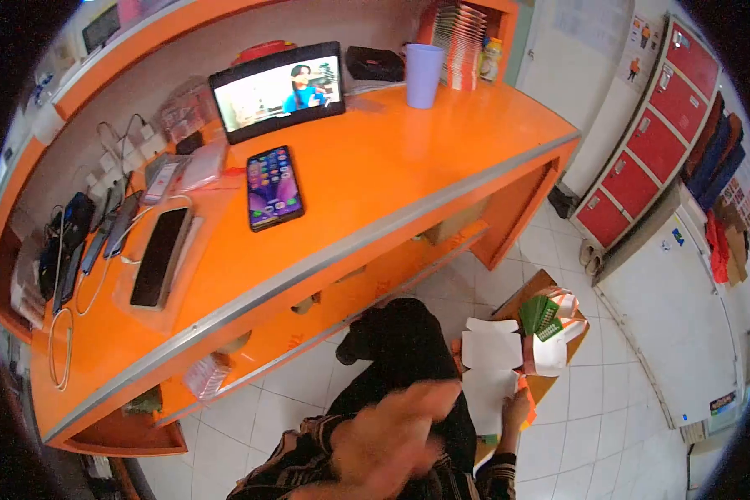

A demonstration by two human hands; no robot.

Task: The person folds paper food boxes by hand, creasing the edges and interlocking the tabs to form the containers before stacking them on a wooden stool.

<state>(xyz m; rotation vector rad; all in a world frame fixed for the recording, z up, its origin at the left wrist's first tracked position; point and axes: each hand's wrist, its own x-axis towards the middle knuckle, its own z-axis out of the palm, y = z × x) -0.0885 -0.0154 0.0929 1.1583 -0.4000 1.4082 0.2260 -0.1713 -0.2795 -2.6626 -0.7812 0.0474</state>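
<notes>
My left hand (387, 437) is raised over my lap, smeared by motion, so its fingers cannot be made out clearly. Down at the right, my right hand (517, 410) is closed on the orange-edged side of an unfolded white cardboard box (490, 350). The box lies spread out on a low brown surface (568, 362) beside my knee, with its white inside facing up. Green printed pieces (539, 315) and more white and orange card lie just beyond it.
An orange desk (375, 192) stands ahead, holding a propped tablet (279, 87), a lit phone (275, 187), a dark phone (161, 257), a lilac cup (424, 77), cables and stacked cartons (458, 46). Red lockers (650, 137) and a white fridge (675, 308) stand at the right.
</notes>
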